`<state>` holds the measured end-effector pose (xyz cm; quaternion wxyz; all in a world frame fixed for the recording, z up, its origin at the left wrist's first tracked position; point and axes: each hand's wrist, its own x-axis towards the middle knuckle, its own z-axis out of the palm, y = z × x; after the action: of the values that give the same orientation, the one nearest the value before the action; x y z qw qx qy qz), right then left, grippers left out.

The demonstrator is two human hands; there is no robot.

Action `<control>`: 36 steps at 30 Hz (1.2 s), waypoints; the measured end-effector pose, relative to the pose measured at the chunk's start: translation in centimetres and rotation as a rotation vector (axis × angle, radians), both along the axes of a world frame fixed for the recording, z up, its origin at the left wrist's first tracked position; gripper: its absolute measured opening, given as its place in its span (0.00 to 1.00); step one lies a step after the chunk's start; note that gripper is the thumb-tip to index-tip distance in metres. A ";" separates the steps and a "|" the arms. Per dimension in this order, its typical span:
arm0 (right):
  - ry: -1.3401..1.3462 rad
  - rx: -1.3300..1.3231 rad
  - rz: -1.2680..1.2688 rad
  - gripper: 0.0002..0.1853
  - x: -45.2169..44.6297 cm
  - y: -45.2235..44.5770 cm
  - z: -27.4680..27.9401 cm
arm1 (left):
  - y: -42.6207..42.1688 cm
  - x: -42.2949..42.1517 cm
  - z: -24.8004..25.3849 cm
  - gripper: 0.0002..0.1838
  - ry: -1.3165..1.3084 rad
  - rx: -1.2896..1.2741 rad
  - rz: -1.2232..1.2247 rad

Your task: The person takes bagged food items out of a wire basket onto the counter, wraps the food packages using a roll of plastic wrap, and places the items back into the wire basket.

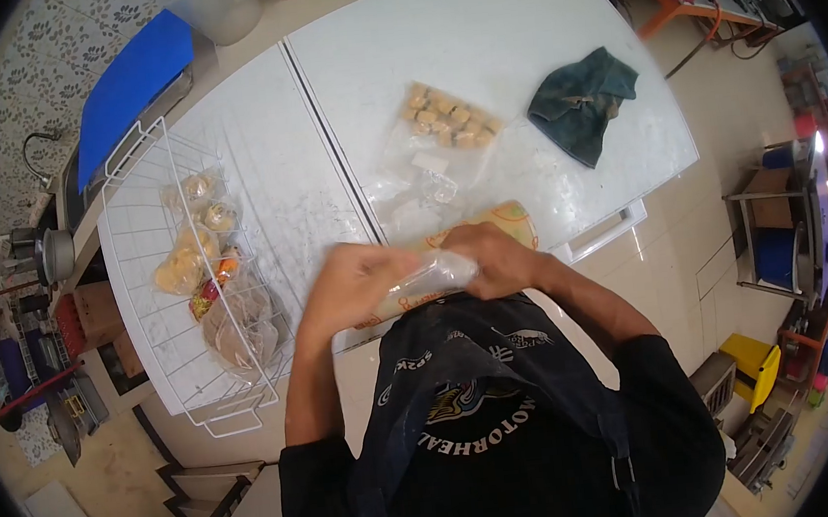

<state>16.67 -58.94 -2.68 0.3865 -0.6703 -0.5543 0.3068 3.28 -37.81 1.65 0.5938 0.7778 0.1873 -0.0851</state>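
Observation:
A crumpled clear plastic bag (pixel 432 275) stretches between my two hands, close in front of my apron. My right hand (pixel 492 255) is closed on its right end. At the other end is my left hand (pixel 359 281), blurred by motion, its fingers closed around the plastic. Below and behind both hands lies a yellowish sheet or bag with orange print (pixel 509 219), partly hidden by them. Farther back on the white top, a clear pack of small tan pieces with dark bands (pixel 449 118) lies flat.
A dark green cloth (pixel 585 101) lies at the right of the white chest top (pixel 472 17). On the left stands a white wire basket (pixel 161 128) with several bagged foods, among them a yellowish bag (pixel 183 264). A blue board (pixel 133 91) leans beyond it.

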 end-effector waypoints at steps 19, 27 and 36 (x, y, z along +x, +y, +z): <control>-0.046 -0.156 -0.287 0.49 2.2 0.6 6.3 | -4.5 0.2 -4.9 0.23 0.006 -0.238 0.103; -0.150 0.127 -0.188 0.41 1.3 -0.2 -2.4 | -5.6 2.2 -5.5 0.23 0.056 -1.554 0.396; 0.348 -0.218 -0.482 0.20 0.6 2.1 -2.6 | -5.0 -0.6 -0.1 0.44 -0.444 0.803 0.077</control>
<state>17.30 -56.89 -5.31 0.4630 -0.7572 -0.2691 0.3741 2.68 -42.85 1.58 0.2740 0.9382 0.1024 0.1848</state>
